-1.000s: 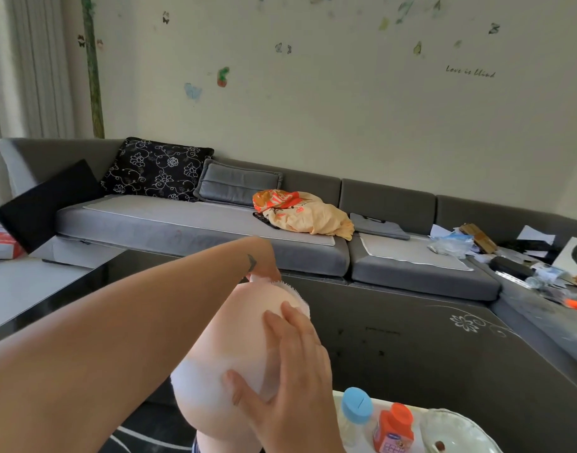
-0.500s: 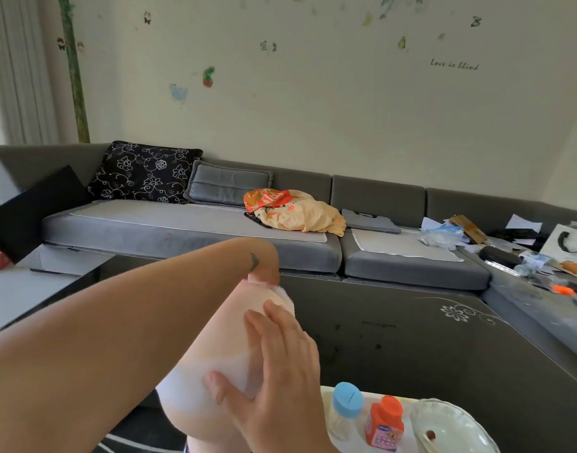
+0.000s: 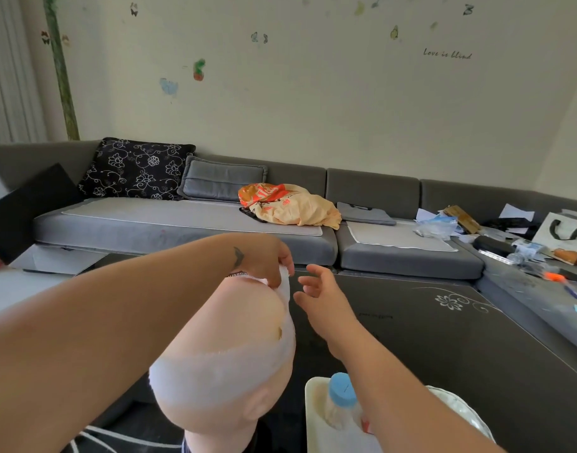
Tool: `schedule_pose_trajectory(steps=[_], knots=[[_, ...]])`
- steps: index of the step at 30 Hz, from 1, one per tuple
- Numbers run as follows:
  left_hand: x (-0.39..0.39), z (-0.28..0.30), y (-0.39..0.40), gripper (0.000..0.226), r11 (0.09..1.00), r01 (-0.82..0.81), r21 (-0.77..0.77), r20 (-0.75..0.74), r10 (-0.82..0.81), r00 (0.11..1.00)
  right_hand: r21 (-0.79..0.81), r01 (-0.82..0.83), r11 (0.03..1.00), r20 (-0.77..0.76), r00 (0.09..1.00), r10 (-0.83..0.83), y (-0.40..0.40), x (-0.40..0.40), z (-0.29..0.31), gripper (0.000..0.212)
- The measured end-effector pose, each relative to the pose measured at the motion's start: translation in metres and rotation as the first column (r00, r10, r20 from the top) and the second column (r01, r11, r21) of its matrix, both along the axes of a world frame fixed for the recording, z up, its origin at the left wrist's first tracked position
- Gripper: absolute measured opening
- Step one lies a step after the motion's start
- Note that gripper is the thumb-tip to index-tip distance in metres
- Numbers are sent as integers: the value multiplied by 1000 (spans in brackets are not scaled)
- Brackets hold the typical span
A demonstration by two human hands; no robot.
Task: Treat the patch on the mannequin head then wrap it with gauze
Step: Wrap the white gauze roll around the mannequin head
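A bald, skin-coloured mannequin head point(image 3: 234, 325) stands low in the middle, seen from behind and above. White gauze point(image 3: 215, 371) runs as a band around it and up along its right side. A small brown spot point(image 3: 279, 332) shows at the gauze edge. My left hand point(image 3: 267, 259) reaches over the top of the head and pinches the gauze end there. My right hand point(image 3: 319, 295) hovers just right of the head, fingers spread, touching nothing.
A white tray point(image 3: 313, 416) at the bottom right carries a blue-capped bottle point(image 3: 341, 400) and a glass dish point(image 3: 460, 410). The dark glass table point(image 3: 444, 338) stretches ahead. Behind it a grey sofa point(image 3: 182, 223) holds cushions, an orange bag point(image 3: 287, 204) and clutter.
My right hand has lifted off the back of the head and moved up and right. The gauze it was pressing and the brown spot are now uncovered. My left hand stays at the top.
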State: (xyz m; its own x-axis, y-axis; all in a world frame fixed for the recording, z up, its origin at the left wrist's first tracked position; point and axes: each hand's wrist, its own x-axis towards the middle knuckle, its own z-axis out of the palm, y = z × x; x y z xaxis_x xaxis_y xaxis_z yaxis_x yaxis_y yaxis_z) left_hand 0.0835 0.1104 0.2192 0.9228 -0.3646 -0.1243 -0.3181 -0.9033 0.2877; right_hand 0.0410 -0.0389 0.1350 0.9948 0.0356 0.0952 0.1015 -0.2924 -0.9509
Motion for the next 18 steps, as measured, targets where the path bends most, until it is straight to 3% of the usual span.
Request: schedule_pose_trajectory(steps=[6, 14, 18], knots=[[-4, 0, 3, 41, 993, 62, -101, -52, -68, 996, 50, -201, 978, -87, 975, 204, 4, 18, 4, 84], [-9, 0, 0, 53, 988, 96, -124, -1, -97, 995, 94, -229, 969, -33, 972, 233, 4, 23, -3, 47], [-13, 4, 1, 42, 994, -4, -110, -40, -1, 999, 130, -181, 975, -22, 982, 186, 1, 22, -9, 49]])
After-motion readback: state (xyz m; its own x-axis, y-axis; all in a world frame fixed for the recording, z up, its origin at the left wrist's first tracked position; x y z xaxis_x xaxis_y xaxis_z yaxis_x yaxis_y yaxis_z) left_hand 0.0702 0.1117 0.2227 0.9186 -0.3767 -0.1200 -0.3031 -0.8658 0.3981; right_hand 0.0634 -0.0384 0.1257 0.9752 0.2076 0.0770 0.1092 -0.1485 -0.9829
